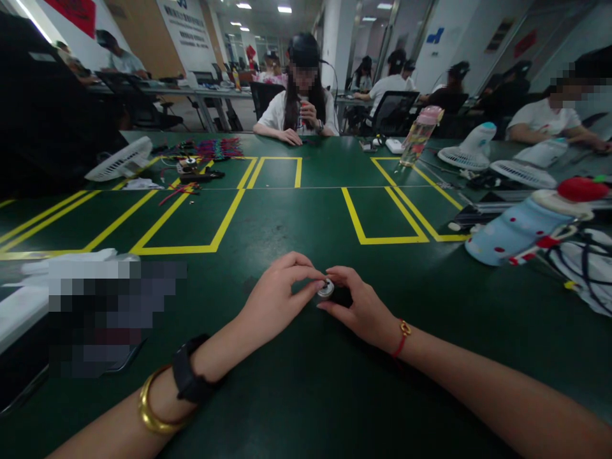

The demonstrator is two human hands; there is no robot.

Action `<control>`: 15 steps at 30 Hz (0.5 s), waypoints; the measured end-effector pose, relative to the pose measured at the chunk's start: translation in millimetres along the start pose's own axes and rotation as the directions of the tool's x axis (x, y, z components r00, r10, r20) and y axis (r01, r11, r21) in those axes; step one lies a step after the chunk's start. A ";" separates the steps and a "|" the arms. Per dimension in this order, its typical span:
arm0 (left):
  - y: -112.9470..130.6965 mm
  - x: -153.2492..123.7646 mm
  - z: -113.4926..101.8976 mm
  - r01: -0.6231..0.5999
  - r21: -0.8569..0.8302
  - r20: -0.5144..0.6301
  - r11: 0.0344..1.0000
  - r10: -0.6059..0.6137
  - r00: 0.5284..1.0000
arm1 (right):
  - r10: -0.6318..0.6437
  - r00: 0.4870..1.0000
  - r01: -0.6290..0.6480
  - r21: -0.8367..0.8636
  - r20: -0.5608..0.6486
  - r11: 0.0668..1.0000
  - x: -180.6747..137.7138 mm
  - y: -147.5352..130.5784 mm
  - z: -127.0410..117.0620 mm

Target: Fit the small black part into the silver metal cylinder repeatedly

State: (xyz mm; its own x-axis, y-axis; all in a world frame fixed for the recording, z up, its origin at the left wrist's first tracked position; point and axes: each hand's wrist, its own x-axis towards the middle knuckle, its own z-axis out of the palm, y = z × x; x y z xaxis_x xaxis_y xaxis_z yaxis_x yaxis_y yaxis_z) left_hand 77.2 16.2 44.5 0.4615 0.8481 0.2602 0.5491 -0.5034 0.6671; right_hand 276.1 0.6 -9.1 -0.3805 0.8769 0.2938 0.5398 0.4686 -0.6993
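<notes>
A small round silvery metal part (326,291), with a dark center on top, is between my hands just above or on the green tabletop. My left hand (280,293) reaches in from the left, its thumb and index fingertip pinched at the part's upper edge. Whatever is in that pinch is too small to make out. From the other side, my right hand (361,306) curls its thumb and fingers around the metal part. The part's underside is hidden.
The green table (287,223) carries yellow tape outlines. A blue bottle (519,226) and cables stand right. A phone-like dark slab (115,319), partly pixelated, lies left. Wires (215,150) and small fans (124,159) sit farther back. Opposite sits a person (299,105).
</notes>
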 end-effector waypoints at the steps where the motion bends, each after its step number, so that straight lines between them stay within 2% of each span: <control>1: 1.4 0.4 0.2 -0.001 -0.005 0.013 1.000 0.001 1.000 | 0.002 1.000 -0.002 -0.007 0.003 1.000 0.4 -0.2 -0.4; 4: 6.4 2.3 -2.1 0.008 -0.025 0.018 1.000 -0.008 1.000 | -0.009 1.000 0.009 -0.033 0.020 0.999 1.1 -2.0 -2.5; 9: -1.7 -1.2 -11.0 0.078 -0.043 -0.102 0.996 -0.082 0.991 | -0.060 0.998 0.060 -0.102 0.004 0.993 0.5 -6.2 -6.6; 11: -11.9 -6.5 -8.4 0.092 -0.014 -0.084 0.996 -0.093 0.992 | -0.072 0.997 0.069 -0.120 -0.022 0.990 0.1 -6.6 -7.4; 15: -27.7 -15.4 9.3 0.112 0.113 0.024 0.987 -0.116 0.993 | -0.083 0.996 0.078 -0.131 -0.038 0.988 -1.1 -4.0 -5.7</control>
State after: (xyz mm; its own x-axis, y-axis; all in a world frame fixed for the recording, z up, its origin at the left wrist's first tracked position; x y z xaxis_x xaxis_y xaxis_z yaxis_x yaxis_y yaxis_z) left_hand 61.4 15.6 15.5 0.4118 0.8964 0.1643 0.6727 -0.4206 0.6088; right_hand 278.7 -1.6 -2.9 -0.3957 0.8382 0.3753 0.6024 0.5453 -0.5829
